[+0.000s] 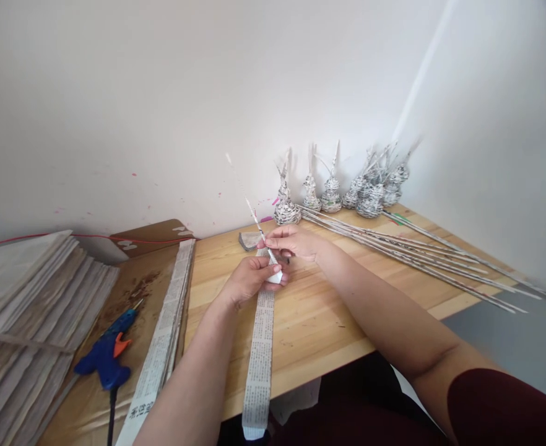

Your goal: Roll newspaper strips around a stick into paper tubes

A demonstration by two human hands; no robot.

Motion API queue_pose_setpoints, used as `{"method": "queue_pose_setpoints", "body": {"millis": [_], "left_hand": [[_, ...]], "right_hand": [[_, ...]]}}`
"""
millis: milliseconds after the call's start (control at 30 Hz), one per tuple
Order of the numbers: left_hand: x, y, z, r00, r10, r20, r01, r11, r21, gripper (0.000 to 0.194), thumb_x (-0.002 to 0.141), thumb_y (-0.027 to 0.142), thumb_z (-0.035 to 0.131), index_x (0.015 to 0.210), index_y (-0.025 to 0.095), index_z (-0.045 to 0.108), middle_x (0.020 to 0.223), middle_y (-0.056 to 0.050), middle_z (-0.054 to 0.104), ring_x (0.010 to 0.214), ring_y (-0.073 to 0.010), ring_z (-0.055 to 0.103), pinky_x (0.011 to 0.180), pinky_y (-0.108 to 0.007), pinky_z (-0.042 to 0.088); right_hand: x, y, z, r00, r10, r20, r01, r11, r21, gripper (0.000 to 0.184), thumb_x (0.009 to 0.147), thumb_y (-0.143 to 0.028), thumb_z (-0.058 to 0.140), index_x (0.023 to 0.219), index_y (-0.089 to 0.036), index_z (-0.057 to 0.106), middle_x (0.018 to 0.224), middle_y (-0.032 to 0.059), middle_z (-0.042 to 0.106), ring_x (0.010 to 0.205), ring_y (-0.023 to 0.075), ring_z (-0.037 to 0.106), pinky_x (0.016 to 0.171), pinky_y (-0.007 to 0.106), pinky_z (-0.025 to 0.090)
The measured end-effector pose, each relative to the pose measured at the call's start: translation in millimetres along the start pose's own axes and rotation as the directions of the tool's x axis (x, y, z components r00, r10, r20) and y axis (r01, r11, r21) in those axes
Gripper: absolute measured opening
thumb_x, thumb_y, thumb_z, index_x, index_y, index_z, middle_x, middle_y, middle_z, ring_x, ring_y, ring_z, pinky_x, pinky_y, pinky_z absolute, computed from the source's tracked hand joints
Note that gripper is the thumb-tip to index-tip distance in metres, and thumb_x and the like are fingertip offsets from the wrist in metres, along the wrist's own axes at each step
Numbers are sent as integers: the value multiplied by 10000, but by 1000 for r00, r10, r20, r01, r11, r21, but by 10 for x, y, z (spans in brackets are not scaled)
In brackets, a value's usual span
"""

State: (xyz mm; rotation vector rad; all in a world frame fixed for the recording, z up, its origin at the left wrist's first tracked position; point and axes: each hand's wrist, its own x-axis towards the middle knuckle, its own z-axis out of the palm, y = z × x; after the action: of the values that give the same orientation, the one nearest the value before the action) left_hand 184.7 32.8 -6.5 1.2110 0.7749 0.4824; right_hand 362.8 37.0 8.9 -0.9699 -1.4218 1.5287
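My left hand (249, 277) is closed on the top end of a long newspaper strip (260, 353) that lies on the wooden table (319, 322) and hangs over its front edge. My right hand (292, 240) pinches a thin stick (256, 222) that slants up and to the left from the strip's end. Both hands meet at the strip's upper corner, where the paper curls around the stick.
A stack of cut newspaper strips (164, 334) lies to the left, beside a blue glue gun (108, 356) and a pile of newspapers (26, 310). Rolled paper tubes (421, 257) lie at the right. Several small woven paper figures (331, 192) stand along the wall.
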Motion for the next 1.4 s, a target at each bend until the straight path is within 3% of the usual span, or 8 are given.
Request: {"method": "queue_pose_setpoints", "body": {"millis": [133, 433, 733, 867, 1000, 1300, 1400], "left_hand": [[6, -9, -8, 1000, 18, -9, -18, 1000, -3, 418, 657, 396, 806, 934, 95, 720, 815, -132, 715, 765, -196, 676, 721, -313, 547], [9, -5, 10, 999, 44, -21, -44, 999, 11, 414, 662, 430, 793, 909, 107, 716, 810, -122, 716, 742, -184, 670, 713, -303, 546], [9, -16, -8, 999, 41, 21, -43, 996, 81, 423, 694, 467, 758, 908, 109, 687, 811, -107, 708, 769, -179, 666, 709, -290, 523], [18, -35, -21, 999, 41, -30, -37, 993, 111, 415, 677, 466, 768, 867, 106, 689, 768, -88, 692, 728, -168, 655, 675, -280, 518], [23, -40, -4, 996, 57, -61, -51, 994, 94, 434, 649, 428, 797, 950, 132, 692, 743, -56, 686, 712, -151, 642, 677, -277, 516], [24, -17, 49, 992, 83, -95, -70, 989, 129, 408, 655, 475, 772, 829, 113, 701, 790, -80, 695, 720, -153, 628, 676, -276, 511], [11, -20, 33, 995, 65, -77, -56, 992, 115, 416, 669, 474, 765, 854, 108, 700, 818, -96, 703, 756, -169, 642, 709, -298, 518]], "right_hand": [[39, 33, 33, 984, 6, -178, 6, 998, 67, 341, 621, -405, 808, 725, -132, 633, 567, -42, 549, 437, 34, 372, 395, 197, 220], [71, 31, 122, 946, -37, -321, 51, 998, 36, 394, 588, -443, 812, 650, -153, 552, 511, -71, 465, 427, 40, 364, 399, 204, 217], [61, 47, 72, 975, -14, -222, 27, 998, 57, 399, 629, -465, 789, 667, -154, 542, 551, -61, 484, 435, 36, 358, 394, 199, 212], [46, 27, 74, 976, -20, -217, 31, 998, 47, 393, 621, -462, 792, 676, -149, 561, 545, -64, 468, 447, 36, 356, 405, 199, 205], [64, 33, 68, 968, -21, -250, 31, 999, 39, 398, 600, -458, 804, 683, -150, 565, 546, -62, 470, 438, 40, 353, 398, 206, 186], [65, 5, 126, 943, -25, -332, 35, 999, 24, 410, 575, -445, 823, 646, -150, 547, 525, -66, 465, 460, 47, 382, 418, 196, 243], [47, 8, 70, 974, -25, -225, 25, 1000, -1, 374, 651, -469, 778, 729, -133, 632, 554, -45, 501, 472, 51, 394, 409, 194, 236]]}}
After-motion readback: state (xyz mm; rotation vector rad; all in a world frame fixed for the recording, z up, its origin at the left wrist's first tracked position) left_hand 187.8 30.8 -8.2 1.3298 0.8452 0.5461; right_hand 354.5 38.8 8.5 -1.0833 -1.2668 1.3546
